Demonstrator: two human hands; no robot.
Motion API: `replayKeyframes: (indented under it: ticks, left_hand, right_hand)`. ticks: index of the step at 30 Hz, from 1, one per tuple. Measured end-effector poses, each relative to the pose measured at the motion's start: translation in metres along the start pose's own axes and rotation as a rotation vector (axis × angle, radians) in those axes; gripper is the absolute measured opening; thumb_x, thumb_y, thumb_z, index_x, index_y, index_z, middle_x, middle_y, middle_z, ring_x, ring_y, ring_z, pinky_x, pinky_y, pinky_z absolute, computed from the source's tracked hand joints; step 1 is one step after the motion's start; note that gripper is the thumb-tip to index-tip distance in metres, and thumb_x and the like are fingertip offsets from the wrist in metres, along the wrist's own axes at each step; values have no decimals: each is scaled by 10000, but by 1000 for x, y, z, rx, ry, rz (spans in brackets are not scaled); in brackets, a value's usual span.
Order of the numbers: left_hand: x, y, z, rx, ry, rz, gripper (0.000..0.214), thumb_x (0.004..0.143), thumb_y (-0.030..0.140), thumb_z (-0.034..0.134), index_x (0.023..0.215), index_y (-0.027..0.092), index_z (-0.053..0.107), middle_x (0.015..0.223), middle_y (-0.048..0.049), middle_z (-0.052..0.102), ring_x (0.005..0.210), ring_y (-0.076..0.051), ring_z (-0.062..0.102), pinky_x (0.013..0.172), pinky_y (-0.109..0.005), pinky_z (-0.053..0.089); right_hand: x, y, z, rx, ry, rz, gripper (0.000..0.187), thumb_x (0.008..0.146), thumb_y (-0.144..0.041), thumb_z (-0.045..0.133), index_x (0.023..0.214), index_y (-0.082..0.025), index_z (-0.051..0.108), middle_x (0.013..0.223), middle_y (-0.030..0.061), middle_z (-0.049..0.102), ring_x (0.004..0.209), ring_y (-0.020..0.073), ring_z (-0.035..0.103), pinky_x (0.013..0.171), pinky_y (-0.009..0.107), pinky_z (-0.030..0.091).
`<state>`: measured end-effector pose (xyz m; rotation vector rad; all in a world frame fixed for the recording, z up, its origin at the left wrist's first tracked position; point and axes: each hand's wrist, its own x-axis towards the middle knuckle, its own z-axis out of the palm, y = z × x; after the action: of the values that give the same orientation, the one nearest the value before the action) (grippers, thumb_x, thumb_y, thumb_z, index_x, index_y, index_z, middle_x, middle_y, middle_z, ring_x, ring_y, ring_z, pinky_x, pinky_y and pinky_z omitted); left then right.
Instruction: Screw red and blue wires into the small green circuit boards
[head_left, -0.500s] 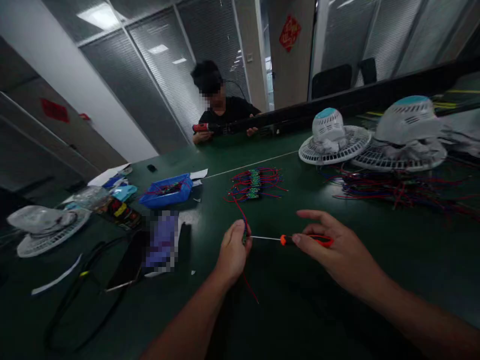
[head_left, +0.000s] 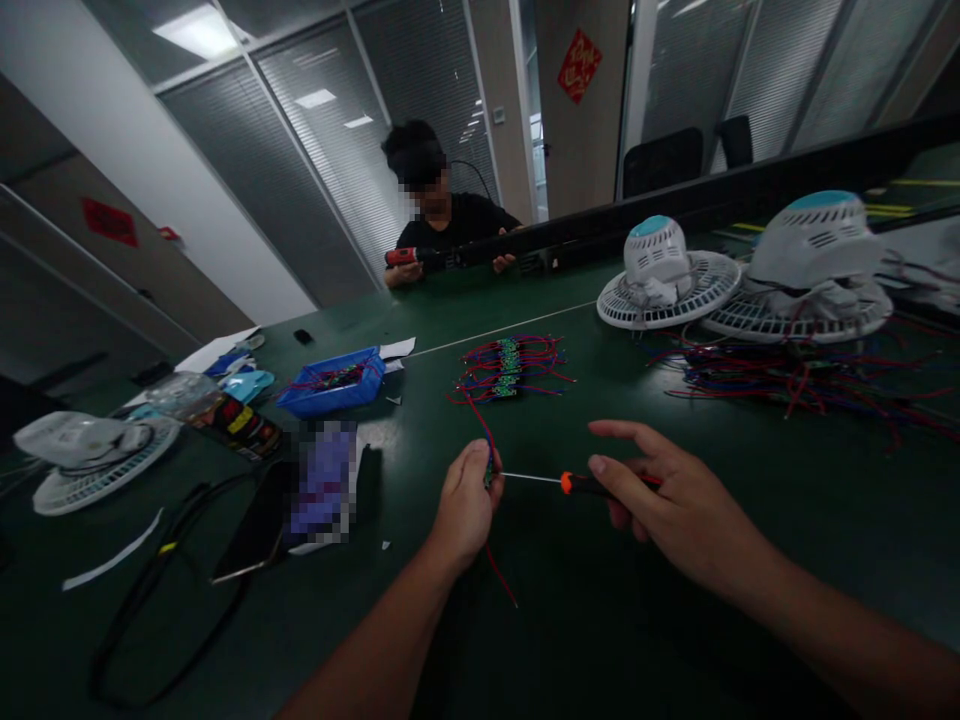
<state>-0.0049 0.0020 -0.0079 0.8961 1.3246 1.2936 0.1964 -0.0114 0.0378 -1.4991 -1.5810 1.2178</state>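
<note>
My left hand (head_left: pixel 466 500) is closed on a small green circuit board (head_left: pixel 489 470), most of it hidden by the fingers. Red and blue wires (head_left: pixel 480 415) stick out above it, and a red one hangs below. My right hand (head_left: pixel 667 500) grips a screwdriver (head_left: pixel 581 484) with an orange and black handle; the index finger is stretched out clear of it. The metal shaft points left, its tip at the board's edge. Just beyond my hands, several similar boards (head_left: pixel 508 365) with red and blue wires lie in a row on the green table (head_left: pixel 570 630).
White fan housings (head_left: pixel 660 270) and a heap of wires (head_left: pixel 787 375) lie to the right. On the left are a blue tray (head_left: pixel 334 385) with wired boards, a jar (head_left: pixel 244 425), a phone (head_left: pixel 255 520) and a black cable (head_left: pixel 124 620). Opposite, a person (head_left: pixel 454 215) holds a red-black power tool (head_left: pixel 409 257).
My right hand's fingers have shifted around the screwdriver handle, covering more of its rear end. The left hand and the board stay in place.
</note>
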Motion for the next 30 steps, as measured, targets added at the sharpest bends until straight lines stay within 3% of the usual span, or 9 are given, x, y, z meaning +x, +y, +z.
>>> replayKeyframes:
  ticks: [15,30]
  left_hand:
    - [0,0,0,-33,25,-34,349,778,521,567,725,178,533,488,75,390,387,-51,328,389,-162,268]
    - [-2,2,2,-48,11,-24,341,781,517,567,730,184,522,479,81,380,373,-48,306,379,-164,252]
  right_hand:
    - [0,-2,1,28,53,-29,569,808,-473,556,1281,-181,434,644,-2,639,521,158,579,486,284,451]
    - [-2,-3,2,46,104,-63,596,753,-482,600,1244,-175,459,770,20,652,519,131,501,480,271,393]
